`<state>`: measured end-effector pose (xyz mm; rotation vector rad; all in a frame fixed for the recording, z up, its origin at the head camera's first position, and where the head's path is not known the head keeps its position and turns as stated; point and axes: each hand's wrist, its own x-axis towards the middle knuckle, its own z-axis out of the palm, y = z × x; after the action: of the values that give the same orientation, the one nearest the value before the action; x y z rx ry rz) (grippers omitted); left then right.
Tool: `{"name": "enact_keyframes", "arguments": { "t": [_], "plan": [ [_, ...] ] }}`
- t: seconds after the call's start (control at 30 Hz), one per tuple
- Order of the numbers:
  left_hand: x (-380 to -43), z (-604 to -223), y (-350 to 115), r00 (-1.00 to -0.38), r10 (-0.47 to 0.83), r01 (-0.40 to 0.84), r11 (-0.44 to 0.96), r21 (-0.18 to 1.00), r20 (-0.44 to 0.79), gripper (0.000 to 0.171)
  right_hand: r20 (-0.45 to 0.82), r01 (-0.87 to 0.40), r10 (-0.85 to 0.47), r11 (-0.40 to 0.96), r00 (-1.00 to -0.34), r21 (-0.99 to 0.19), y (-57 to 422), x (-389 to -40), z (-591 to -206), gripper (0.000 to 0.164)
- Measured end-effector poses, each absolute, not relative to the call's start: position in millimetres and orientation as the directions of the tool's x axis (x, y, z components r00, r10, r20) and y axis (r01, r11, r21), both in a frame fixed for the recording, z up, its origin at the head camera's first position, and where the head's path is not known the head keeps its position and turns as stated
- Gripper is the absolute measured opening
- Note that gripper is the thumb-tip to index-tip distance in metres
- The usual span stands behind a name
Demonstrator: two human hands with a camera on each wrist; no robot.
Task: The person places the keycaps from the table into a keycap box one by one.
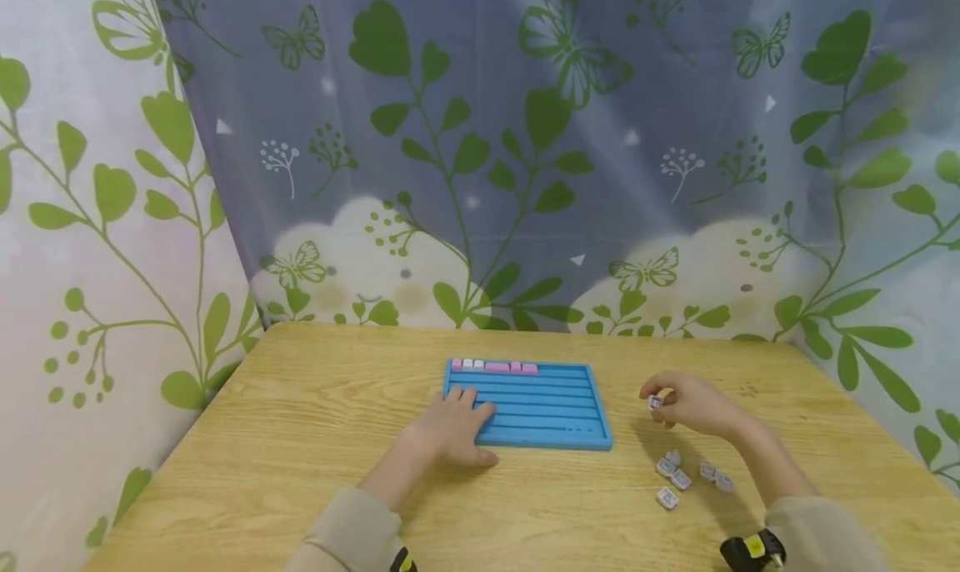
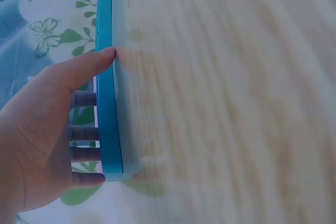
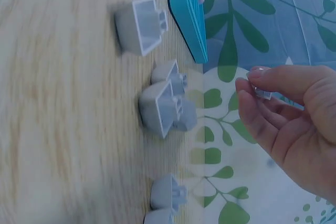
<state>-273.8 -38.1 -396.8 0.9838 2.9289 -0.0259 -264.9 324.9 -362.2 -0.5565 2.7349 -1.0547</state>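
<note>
Small, pale, hollow plastic keycap (image 1: 655, 403) sits pinched in right hand (image 1: 697, 405), beyond right edge of blue ridged plastic tray (image 1: 551, 443). Likely light, stiff, slippery, hard to break; best taken by opposite side walls. Left hand (image 1: 453, 430) lies relaxed over tray's left front corner.

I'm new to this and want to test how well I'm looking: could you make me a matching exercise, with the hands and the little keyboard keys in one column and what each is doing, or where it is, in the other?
Column one
1. left hand
2. right hand
3. pink and white keycaps
4. loose keycaps

Column two
A. pinches a single keycap
B. lie on the wooden table, right of the blue tray
C. touches the tray's left part
D. sit in the tray's far row

Right pairs: 1-C, 2-A, 3-D, 4-B
</note>
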Motion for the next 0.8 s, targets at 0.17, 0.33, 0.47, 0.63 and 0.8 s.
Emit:
{"name": "enact_keyframes", "arguments": {
  "t": [0.17, 0.33, 0.47, 0.63, 0.8],
  "plan": [
    [-273, -396, -38, -0.797, 0.601, 0.603, 0.798, -0.004, -0.054, 0.07, -0.002, -0.288, -0.393, 0.677, -0.92, -0.677, 318, -268, -362, 0.027],
    [-274, -397, -38, -0.797, 0.601, 0.602, 0.798, -0.011, -0.052, 0.071, 0.039, -0.363, -0.409, 0.758, -0.912, -0.542, 310, -271, -362, 0.025],
    [-274, -397, -38, -0.797, 0.602, 0.603, 0.798, -0.006, -0.051, 0.07, 0.09, -0.465, -0.468, 0.802, -0.879, -0.375, 302, -273, -361, 0.021],
    [-272, -395, -38, -0.797, 0.601, 0.602, 0.799, 0.003, -0.052, 0.07, 0.054, -0.501, -0.52, 0.783, -0.853, -0.369, 291, -274, -358, 0.021],
    [-271, -393, -37, -0.797, 0.601, 0.602, 0.799, 0.0, -0.057, 0.07, 0.045, -0.513, -0.535, 0.777, -0.843, -0.365, 284, -278, -355, 0.023]
  ]
}}
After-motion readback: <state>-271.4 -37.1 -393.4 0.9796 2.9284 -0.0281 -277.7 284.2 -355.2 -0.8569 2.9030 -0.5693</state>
